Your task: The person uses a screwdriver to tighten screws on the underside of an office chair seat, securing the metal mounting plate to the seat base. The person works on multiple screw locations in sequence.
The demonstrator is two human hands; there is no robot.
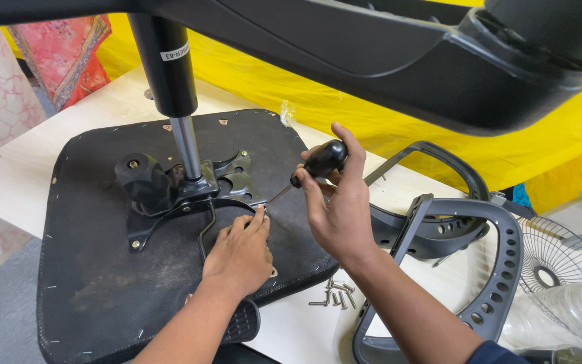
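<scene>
A pale wooden table point(69, 128) carries an upturned black chair seat point(102, 283), its underside facing up and filling most of the left half of the view. Bolted to the middle of the seat is a black metal mechanism plate point(234, 178) with a knob and levers, and from it a gas-lift column point(186, 145) rises, silver below and black above, toward the chair base point(372, 47) that spans the top of the view.

To the right of the seat lie 2 grey plastic armrest frames point(479, 269), one partly over the other. Past them, at the right edge, a wire fan guard point(560, 259) lies just beside some clear plastic wrap.

The right hand point(341, 209) has its fingers wrapped around the black handle of a screwdriver point(318, 164), whose thin shaft slants down-left to the edge of the mechanism plate. The left hand point(240, 253) rests on the seat, fingertips pinched together at the screwdriver's tip; what they pinch is too small to tell.

A small heap of silver screws point(335, 296) lies on the table between the seat and the nearer armrest frame.
</scene>
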